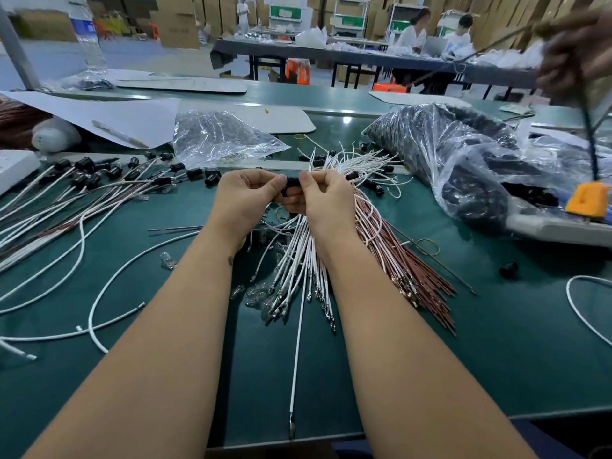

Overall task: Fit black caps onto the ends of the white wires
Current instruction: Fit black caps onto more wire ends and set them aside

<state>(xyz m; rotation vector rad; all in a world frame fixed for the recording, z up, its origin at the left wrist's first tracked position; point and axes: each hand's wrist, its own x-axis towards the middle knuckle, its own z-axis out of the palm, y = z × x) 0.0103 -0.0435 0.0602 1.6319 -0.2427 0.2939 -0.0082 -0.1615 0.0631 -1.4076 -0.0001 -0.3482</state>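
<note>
Head view: left hand and right hand both pinch one black cap above the white wires.

We see a black cap, white wires, reddish-brown wires, a dark green surface and an orange block.

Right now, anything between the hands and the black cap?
Nothing visible. Left hand and right hand both pinch the black cap directly, above the bundle of white wires.
</note>
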